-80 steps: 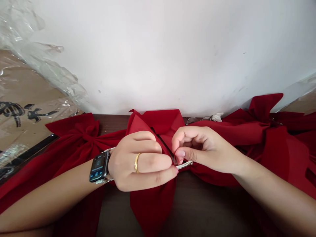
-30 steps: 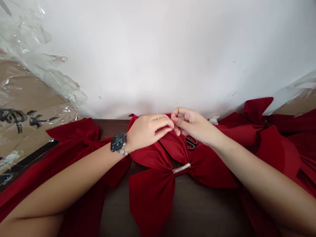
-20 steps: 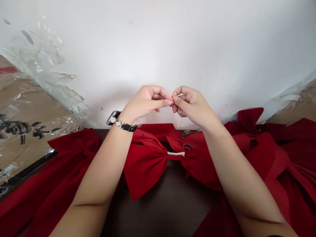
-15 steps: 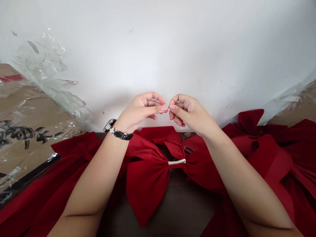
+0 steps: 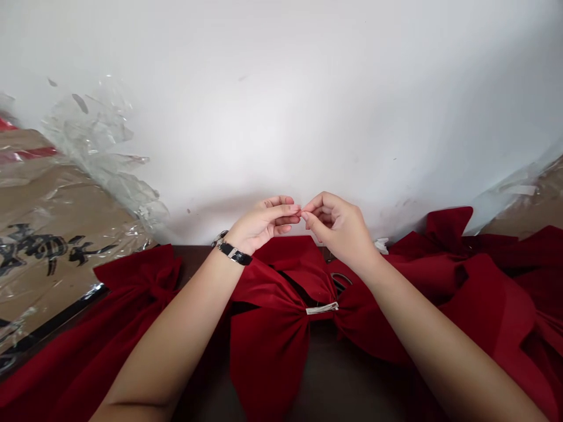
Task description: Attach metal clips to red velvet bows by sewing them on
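My left hand (image 5: 272,223) and my right hand (image 5: 338,225) meet above the table, in front of the white wall. The thumb and forefinger of each are pinched, with the tips touching or nearly so. Whatever lies between them is too fine to make out. Below the hands lies a large red fabric bow (image 5: 272,346) with a pale flat clip (image 5: 322,308) across its gathered middle. The dark loop of what looks like a scissors handle (image 5: 341,282) shows behind the clip, partly covered by red cloth.
More red bows lie at left (image 5: 149,275) and right (image 5: 492,293). A cardboard box (image 5: 57,217) wrapped in clear plastic stands at left, and another wrapped box (image 5: 523,205) at right. The white wall (image 5: 264,105) rises behind the dark table (image 5: 338,375).
The view has tilted up slightly, so everything sits lower. My left hand has turned, with its fingers straighter and closer together. A small white scrap now shows beside my right wrist.
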A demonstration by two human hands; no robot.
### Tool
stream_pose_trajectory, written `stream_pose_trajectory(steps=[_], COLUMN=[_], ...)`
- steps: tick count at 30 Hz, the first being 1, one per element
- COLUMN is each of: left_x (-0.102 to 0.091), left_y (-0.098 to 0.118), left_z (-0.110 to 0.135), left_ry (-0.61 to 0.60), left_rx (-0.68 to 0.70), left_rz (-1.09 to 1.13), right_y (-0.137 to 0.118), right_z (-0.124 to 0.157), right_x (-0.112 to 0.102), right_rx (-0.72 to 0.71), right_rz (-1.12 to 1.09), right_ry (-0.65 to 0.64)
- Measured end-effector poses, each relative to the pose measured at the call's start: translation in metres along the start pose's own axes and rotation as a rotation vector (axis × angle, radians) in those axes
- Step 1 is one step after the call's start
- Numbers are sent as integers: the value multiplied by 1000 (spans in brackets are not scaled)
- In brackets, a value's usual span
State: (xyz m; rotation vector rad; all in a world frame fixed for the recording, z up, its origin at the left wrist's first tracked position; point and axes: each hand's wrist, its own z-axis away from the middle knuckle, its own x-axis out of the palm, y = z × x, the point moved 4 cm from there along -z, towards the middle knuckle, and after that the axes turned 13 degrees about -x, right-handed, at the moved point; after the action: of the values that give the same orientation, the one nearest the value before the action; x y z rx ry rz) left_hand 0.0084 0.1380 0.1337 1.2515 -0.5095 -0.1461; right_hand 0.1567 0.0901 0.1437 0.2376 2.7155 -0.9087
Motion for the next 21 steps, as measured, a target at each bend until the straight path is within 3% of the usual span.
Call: stream_pose_trajectory(steps=[6,21], left_x=[2,3], left_y=[0,3], left_z=[1,6], left_ry=[20,-42], left_rx=[-23,62], left_rz=[44,35], right_y=[3,-5], right_z=[3,1], right_x=[1,-7], right_rx=[-40,-83], right_rz=[25,6], right_ry=[102,64])
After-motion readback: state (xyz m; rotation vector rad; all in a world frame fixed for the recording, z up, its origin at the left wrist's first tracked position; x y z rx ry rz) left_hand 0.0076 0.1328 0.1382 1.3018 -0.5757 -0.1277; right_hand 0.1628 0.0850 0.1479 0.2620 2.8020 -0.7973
